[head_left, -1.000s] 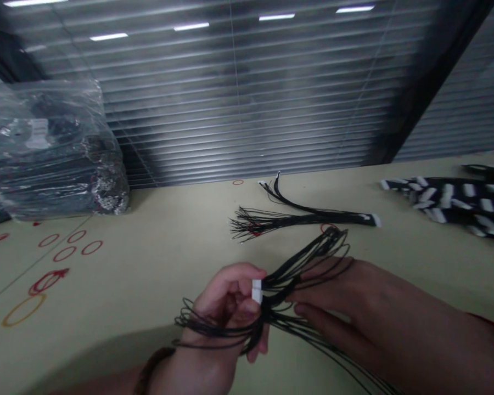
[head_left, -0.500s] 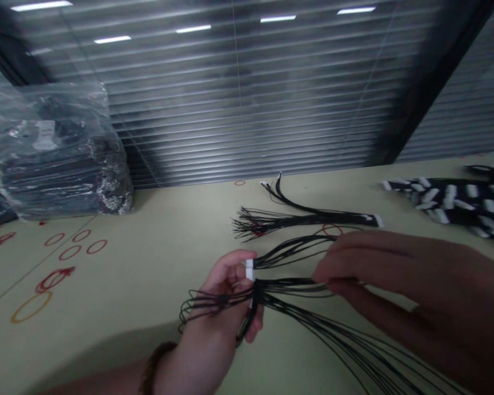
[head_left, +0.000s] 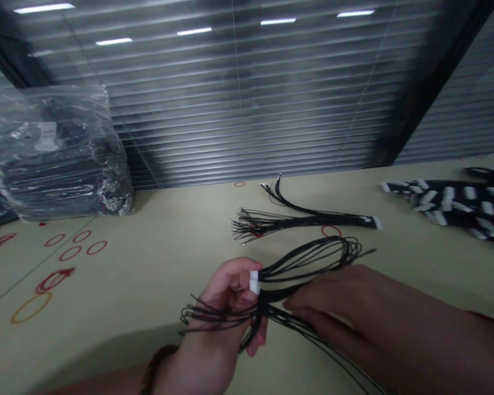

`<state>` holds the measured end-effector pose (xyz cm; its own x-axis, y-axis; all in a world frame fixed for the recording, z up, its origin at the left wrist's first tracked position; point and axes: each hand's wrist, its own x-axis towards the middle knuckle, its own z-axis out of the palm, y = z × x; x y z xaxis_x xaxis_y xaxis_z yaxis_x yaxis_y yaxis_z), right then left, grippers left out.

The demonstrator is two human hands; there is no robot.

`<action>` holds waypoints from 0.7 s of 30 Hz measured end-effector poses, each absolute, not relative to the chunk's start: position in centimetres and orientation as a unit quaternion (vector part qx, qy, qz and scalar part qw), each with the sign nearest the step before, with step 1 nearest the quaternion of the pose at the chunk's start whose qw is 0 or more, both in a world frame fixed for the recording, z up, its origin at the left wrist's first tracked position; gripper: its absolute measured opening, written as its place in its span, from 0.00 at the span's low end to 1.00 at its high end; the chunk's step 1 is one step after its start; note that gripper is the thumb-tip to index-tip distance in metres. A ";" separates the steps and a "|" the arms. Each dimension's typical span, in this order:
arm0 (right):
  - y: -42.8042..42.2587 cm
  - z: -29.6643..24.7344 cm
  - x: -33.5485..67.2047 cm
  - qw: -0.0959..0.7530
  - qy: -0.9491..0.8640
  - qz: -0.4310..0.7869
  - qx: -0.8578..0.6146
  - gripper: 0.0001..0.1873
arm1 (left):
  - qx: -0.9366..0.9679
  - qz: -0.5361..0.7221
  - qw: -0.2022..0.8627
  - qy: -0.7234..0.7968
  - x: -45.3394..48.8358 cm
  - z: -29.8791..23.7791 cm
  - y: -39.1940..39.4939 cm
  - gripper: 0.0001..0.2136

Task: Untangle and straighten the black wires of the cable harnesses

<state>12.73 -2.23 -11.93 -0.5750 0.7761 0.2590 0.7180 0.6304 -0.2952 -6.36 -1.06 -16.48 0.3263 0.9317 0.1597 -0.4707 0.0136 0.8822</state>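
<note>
My left hand [head_left: 226, 312] is closed on a white connector [head_left: 254, 282] of a black wire harness [head_left: 300, 260]. Thin black wires fan out from it to the right, and some loop back over my left wrist. With thumb and fingers pinched, my right hand [head_left: 346, 307] grips a middle bundle of these wires just right of the connector. An upper bundle curves in a loop above the right hand, and a lower one runs down underneath it. The right fingertips partly hide the wires they hold.
Another black wire harness [head_left: 313, 220] lies behind the hands. A pile of harnesses with white connectors [head_left: 448, 197] is at right. Clear plastic bags of black cables [head_left: 61, 159] stand at left, near red rings [head_left: 70, 253] and a yellow ring [head_left: 31, 307]. Window blinds [head_left: 247, 109] rise behind the table.
My right hand has moved left along the wires, closer to the connector, gathering the middle bundle tighter. The upper bundle's looped end now shows. My left hand has shifted slightly down and right.
</note>
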 end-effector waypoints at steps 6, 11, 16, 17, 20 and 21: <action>-2.3 -11.3 11.4 0.219 -0.859 0.222 -0.407 0.13 | 0.486 0.523 0.664 0.222 -6.2 -16.6 -1.3 0.07; -2.7 -11.9 11.2 0.260 -0.848 0.188 -0.422 0.12 | 0.486 0.524 0.665 0.216 -6.2 -16.8 -1.2 0.07; -2.5 -11.3 11.8 0.314 -0.842 0.068 -0.432 0.12 | 0.476 0.518 0.655 0.276 -6.4 -16.5 -1.2 0.04; -2.7 -10.9 12.0 0.325 -0.839 0.091 -0.426 0.13 | 0.472 0.517 0.649 0.298 -6.4 -16.4 -1.2 0.04; -3.3 -9.9 13.0 0.314 -0.829 0.223 -0.406 0.20 | 0.468 0.509 0.635 0.344 -6.5 -16.3 -1.1 0.06; -3.3 -9.5 13.5 0.321 -0.823 0.196 -0.426 0.24 | 0.468 0.505 0.633 0.353 -6.5 -16.4 -1.0 0.06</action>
<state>13.46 -3.29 -9.53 -0.4307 0.8274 0.3605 0.5755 0.5595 -0.5964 -6.45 -1.02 -16.37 0.2402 0.9704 0.0263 -0.3088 0.0507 0.9498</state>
